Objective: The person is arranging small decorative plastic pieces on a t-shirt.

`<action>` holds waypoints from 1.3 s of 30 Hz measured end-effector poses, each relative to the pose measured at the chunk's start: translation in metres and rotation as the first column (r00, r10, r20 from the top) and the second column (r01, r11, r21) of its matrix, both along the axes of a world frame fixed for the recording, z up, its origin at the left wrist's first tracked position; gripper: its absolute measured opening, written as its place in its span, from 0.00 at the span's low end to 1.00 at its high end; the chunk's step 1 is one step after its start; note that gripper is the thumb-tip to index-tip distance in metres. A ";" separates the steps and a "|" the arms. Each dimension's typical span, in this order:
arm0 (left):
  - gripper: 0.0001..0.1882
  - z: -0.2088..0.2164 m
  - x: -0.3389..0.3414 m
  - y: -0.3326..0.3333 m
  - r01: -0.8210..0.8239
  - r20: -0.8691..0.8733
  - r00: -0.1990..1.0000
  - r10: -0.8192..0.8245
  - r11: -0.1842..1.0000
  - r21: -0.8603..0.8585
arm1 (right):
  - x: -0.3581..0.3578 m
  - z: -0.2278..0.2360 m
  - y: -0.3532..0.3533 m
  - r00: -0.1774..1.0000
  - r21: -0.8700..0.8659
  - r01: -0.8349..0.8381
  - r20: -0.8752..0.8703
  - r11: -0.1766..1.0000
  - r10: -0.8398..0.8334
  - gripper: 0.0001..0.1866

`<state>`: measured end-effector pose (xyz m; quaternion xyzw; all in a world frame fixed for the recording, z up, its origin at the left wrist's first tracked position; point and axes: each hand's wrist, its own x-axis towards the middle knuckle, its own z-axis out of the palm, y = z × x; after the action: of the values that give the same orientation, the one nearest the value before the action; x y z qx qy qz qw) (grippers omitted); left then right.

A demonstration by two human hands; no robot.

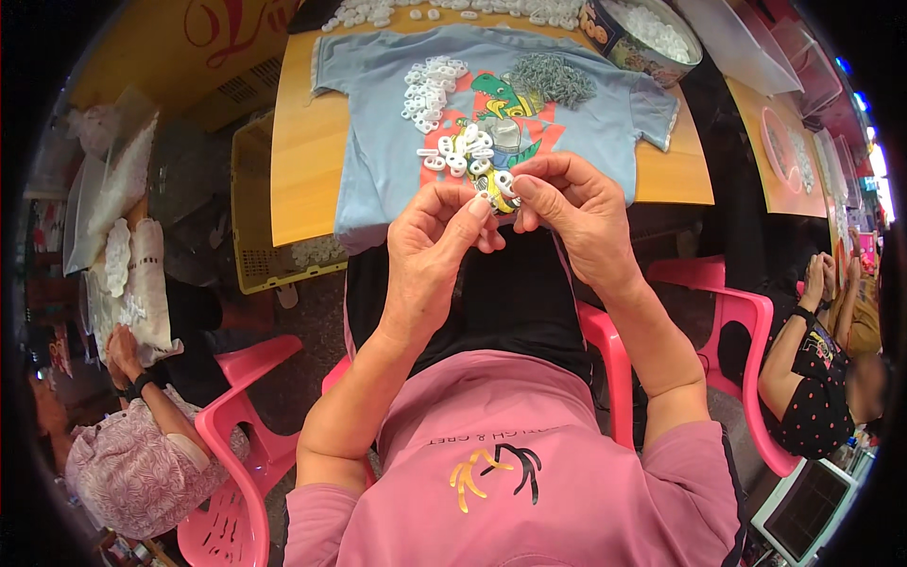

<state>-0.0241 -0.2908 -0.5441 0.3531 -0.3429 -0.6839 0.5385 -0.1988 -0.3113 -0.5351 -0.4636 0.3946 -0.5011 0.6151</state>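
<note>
My right hand (578,210) pinches a small white oval plastic piece with holes (504,181) between thumb and forefinger. Close beside it, the thumb and fingertips of my left hand (436,238) are pressed together on something too small to make out. Both hands are held over the near edge of a light blue T-shirt (387,123) with a green dinosaur print, spread on the table. Just beyond my fingers lie several loose white oval pieces (457,163). Farther back on the shirt are a denser heap of white pieces (430,90) and a pile of small grey metal parts (556,79).
A round tin (652,42) of white pieces stands at the table's (300,180) far right, and more white pieces (453,11) line the far edge. A yellow crate (260,250) sits below left. People work at both sides, beside pink chairs (250,425).
</note>
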 end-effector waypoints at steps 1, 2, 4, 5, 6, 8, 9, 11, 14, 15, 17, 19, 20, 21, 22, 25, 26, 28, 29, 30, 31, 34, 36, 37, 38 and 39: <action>0.07 0.000 0.000 0.000 -0.001 -0.003 1.000 0.001 1.000 0.003 | 0.001 0.001 0.001 1.000 -0.027 0.003 -0.029 1.000 -0.004 0.09; 0.07 0.000 0.000 0.000 -0.001 -0.002 1.000 0.001 1.000 0.003 | 0.002 0.001 0.003 0.998 -0.053 0.006 -0.057 0.999 -0.009 0.09; 0.07 0.000 -0.001 0.000 -0.010 0.004 1.000 0.010 1.000 0.018 | 0.005 0.003 0.004 0.997 -0.072 0.024 -0.078 0.997 -0.030 0.09; 0.07 0.000 -0.001 0.000 -0.011 0.005 1.000 0.010 1.000 0.018 | 0.006 0.003 0.005 0.994 -0.091 0.042 -0.098 0.995 -0.051 0.09; 0.07 0.000 0.000 0.000 -0.009 0.016 1.000 0.009 1.000 0.013 | 0.006 0.004 0.006 0.994 -0.091 0.041 -0.098 0.995 -0.050 0.09; 0.07 0.000 0.000 0.000 -0.008 0.027 1.000 0.008 1.000 0.009 | 0.007 0.004 0.007 0.983 -0.137 0.038 -0.171 0.990 -0.062 0.08; 0.07 -0.001 0.000 0.000 -0.018 0.041 0.999 0.018 1.000 0.003 | 0.008 0.005 0.008 0.983 -0.137 0.038 -0.172 0.990 -0.061 0.08; 0.07 -0.001 -0.001 0.000 -0.028 0.054 0.998 0.028 1.000 -0.003 | 0.010 0.007 0.009 0.959 -0.204 0.037 -0.269 0.978 -0.093 0.08; 0.07 -0.001 -0.002 0.000 -0.042 0.100 0.994 0.045 0.999 -0.032 | 0.012 0.001 0.008 0.951 -0.297 0.014 -0.291 0.955 -0.105 0.09; 0.07 -0.001 -0.002 0.000 -0.048 0.098 0.994 0.051 0.999 -0.025 | 0.012 0.000 0.007 0.951 -0.298 0.014 -0.291 0.955 -0.104 0.09; 0.07 0.000 -0.002 0.001 -0.054 0.095 0.994 0.055 0.998 -0.019 | 0.013 -0.002 0.007 0.958 -0.264 0.035 -0.267 0.964 -0.108 0.09; 0.07 0.001 -0.002 0.001 -0.055 0.104 0.993 0.055 0.998 0.002 | 0.014 -0.003 0.008 0.959 -0.288 0.042 -0.259 0.957 -0.120 0.09; 0.07 0.001 -0.002 0.001 -0.056 0.105 0.993 0.055 0.998 0.002 | 0.015 -0.004 0.009 0.959 -0.311 0.049 -0.250 0.949 -0.131 0.09; 0.08 0.000 -0.004 0.001 -0.068 0.086 0.994 0.068 0.998 -0.004 | 0.017 -0.007 0.010 0.960 -0.311 0.048 -0.249 0.949 -0.130 0.09; 0.08 -0.001 -0.005 0.002 -0.078 0.065 0.995 0.079 0.997 -0.009 | 0.019 -0.009 0.011 0.959 -0.331 0.068 -0.239 0.941 -0.154 0.09; 0.08 -0.005 -0.007 0.001 -0.099 0.046 0.994 0.099 0.995 -0.013 | 0.020 -0.012 0.011 0.948 -0.359 0.088 -0.255 0.929 -0.188 0.09; 0.08 -0.006 -0.007 0.000 -0.099 0.047 0.994 0.099 0.995 -0.015 | 0.020 -0.012 0.010 0.939 -0.365 0.086 -0.281 0.927 -0.198 0.08; 0.08 -0.009 -0.007 0.000 -0.086 0.066 0.994 0.087 0.996 -0.011 | 0.019 -0.009 0.010 0.954 -0.303 0.087 -0.250 0.949 -0.167 0.08; 0.08 -0.007 -0.007 0.000 -0.084 0.067 0.994 0.085 0.996 -0.014 | 0.019 -0.006 0.009 0.966 -0.237 0.085 -0.217 0.968 -0.138 0.08; 0.08 -0.005 -0.006 0.001 -0.096 0.107 0.989 0.103 0.993 -0.067 | 0.018 -0.005 0.008 0.966 -0.239 0.087 -0.215 0.967 -0.140 0.08; 0.08 -0.004 -0.006 0.002 -0.105 0.143 0.982 0.122 0.987 -0.121 | 0.016 -0.004 0.007 0.982 -0.153 0.071 -0.162 0.986 -0.096 0.08; 0.10 -0.004 -0.003 0.004 -0.071 0.066 0.994 0.086 0.976 -0.205 | 0.011 0.002 0.004 1.000 -0.009 0.006 -0.006 1.000 -0.006 0.10; 0.13 -0.008 0.000 0.003 -0.061 0.075 0.994 0.083 0.965 -0.255 | 0.010 0.004 0.004 0.995 0.042 -0.045 0.095 0.998 0.041 0.12; 0.16 -0.010 0.004 0.003 -0.057 0.086 0.993 0.086 0.951 -0.303 | 0.011 0.004 0.004 0.983 0.071 -0.099 0.162 0.992 0.087 0.16; 0.18 -0.012 0.008 0.002 -0.002 0.126 0.991 0.047 0.941 -0.338 | 0.013 0.005 0.004 0.964 0.096 -0.156 0.230 0.983 0.131 0.21; 0.21 -0.013 0.011 0.002 0.053 0.167 0.986 0.010 0.927 -0.371 | 0.015 0.008 0.007 0.963 0.090 -0.161 0.233 0.983 0.137 0.21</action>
<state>-0.0134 -0.2890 -0.5572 0.2961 -0.5146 -0.5799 0.5579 -0.1840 -0.3045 -0.5269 -0.3982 0.3126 -0.4806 0.7160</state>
